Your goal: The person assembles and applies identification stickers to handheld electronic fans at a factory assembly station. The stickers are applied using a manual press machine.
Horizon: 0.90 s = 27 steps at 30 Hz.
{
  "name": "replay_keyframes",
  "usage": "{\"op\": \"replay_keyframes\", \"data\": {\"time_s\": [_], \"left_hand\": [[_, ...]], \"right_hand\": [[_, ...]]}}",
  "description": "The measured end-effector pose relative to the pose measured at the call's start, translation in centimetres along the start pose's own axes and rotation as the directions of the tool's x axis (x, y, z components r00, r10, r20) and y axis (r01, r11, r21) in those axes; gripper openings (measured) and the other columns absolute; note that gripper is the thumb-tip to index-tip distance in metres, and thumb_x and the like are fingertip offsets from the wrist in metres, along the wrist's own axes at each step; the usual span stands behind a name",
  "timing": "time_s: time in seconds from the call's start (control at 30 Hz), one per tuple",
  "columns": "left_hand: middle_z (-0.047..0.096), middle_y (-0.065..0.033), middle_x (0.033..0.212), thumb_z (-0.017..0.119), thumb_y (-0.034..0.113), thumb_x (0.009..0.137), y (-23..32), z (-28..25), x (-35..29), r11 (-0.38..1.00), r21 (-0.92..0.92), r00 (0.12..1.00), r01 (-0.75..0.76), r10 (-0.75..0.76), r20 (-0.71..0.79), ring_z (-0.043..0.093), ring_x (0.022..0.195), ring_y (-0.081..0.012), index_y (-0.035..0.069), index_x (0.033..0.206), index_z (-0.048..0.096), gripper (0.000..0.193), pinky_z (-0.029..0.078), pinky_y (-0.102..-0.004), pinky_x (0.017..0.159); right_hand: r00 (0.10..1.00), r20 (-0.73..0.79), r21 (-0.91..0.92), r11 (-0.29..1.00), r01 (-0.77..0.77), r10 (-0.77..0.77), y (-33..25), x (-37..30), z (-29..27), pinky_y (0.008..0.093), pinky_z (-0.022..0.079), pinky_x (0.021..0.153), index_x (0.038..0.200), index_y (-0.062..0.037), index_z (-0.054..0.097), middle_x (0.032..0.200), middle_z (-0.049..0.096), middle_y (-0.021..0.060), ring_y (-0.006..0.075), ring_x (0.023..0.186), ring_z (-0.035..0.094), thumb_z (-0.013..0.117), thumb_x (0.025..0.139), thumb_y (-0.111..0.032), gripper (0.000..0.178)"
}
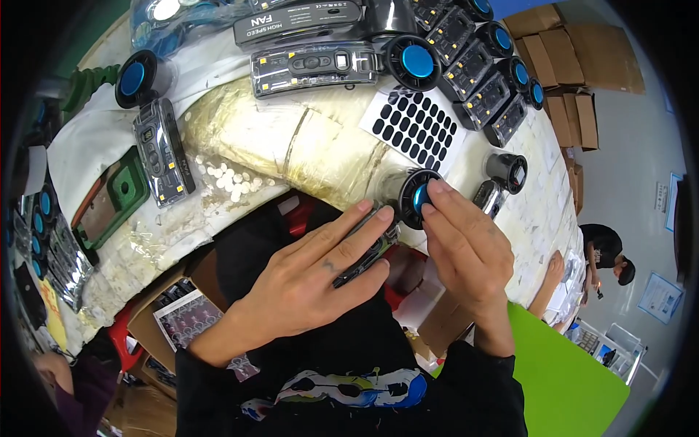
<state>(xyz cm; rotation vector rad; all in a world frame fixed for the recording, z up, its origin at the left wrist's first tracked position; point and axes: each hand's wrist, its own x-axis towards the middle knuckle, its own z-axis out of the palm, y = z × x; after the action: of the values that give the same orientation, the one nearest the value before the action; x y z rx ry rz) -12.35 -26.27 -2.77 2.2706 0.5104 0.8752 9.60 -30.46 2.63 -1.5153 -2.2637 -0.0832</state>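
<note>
A black handheld fan with a shiny blue disc at the centre of its round head (405, 195) is held between my two hands over the table's near edge. My left hand (309, 273) grips its dark body, which the fingers partly hide. With thumb and fingertips, my right hand (470, 251) pinches at the blue disc and rim. Just beyond lies a white sheet of black oval stickers (415, 125). Small white discs (233, 182) are scattered to the left, beside another fan (164, 156). A smaller fan with a grey-centred head (507, 172) lies right of my right hand.
More fans (477, 80) lie in a row at the far right, and one (313, 69) lies across the back. A green tray (116, 197) stands left. Cardboard boxes (557, 65) and a green board (561, 371) are at right. Other people are at both sides.
</note>
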Motion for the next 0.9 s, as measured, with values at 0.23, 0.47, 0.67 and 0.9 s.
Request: {"op": "replay_keyframes", "data": {"time_s": [0.23,0.47,0.67,0.9], "left_hand": [[0.050,-0.0226,0.138,0.076,0.003,0.064,0.2,-0.3,0.0,0.996,-0.081,0.999,0.044,-0.044,-0.005,0.054,0.123,-0.0429,0.005,0.099,0.063,0.037,0.054,-0.0426,0.092],[0.050,-0.0229,0.138,0.075,0.003,0.064,0.3,0.0,-0.1,0.994,-0.091,0.998,0.059,-0.059,0.002,0.053,0.122,-0.0440,0.004,0.100,0.062,0.038,0.053,-0.0431,0.094],[0.055,-0.0231,0.133,0.069,-0.005,0.063,0.3,0.6,-0.2,0.995,-0.076,0.997,0.062,-0.065,-0.043,0.057,0.119,-0.0436,0.003,0.096,0.063,0.034,0.053,-0.0423,0.094],[0.046,-0.0376,0.135,0.064,-0.009,0.065,-0.7,-1.7,-2.9,0.561,-0.819,0.951,0.119,-0.302,-0.069,0.049,0.128,-0.0400,0.000,0.104,0.053,0.041,0.040,-0.0417,0.104]], "right_hand": [[0.994,0.061,-0.077,0.994,-0.081,0.086,-2.0,-0.5,0.5,0.0419,0.053,0.090,0.108,0.0063,0.065,0.118,0.064,0.0210,0.0349,0.109,0.064,0.062,0.072,0.006,0.036],[0.981,0.066,-0.147,0.974,-0.171,0.182,-3.0,-1.8,1.3,0.0461,0.044,0.098,0.112,0.0041,0.064,0.123,0.063,0.0213,0.0359,0.115,0.061,0.059,0.077,-0.001,0.035],[0.963,0.145,-0.115,0.971,-0.211,0.226,-2.4,-2.2,0.8,0.0518,0.031,0.106,0.120,-0.0027,0.063,0.133,0.059,0.0148,0.0366,0.130,0.048,0.060,0.075,-0.004,0.045],[0.929,-0.246,0.241,0.946,-0.217,0.276,-0.4,0.1,-2.2,0.0479,0.035,0.107,0.120,0.0075,0.061,0.127,0.060,0.0246,0.0426,0.126,0.050,0.056,0.079,-0.003,0.043]]}}
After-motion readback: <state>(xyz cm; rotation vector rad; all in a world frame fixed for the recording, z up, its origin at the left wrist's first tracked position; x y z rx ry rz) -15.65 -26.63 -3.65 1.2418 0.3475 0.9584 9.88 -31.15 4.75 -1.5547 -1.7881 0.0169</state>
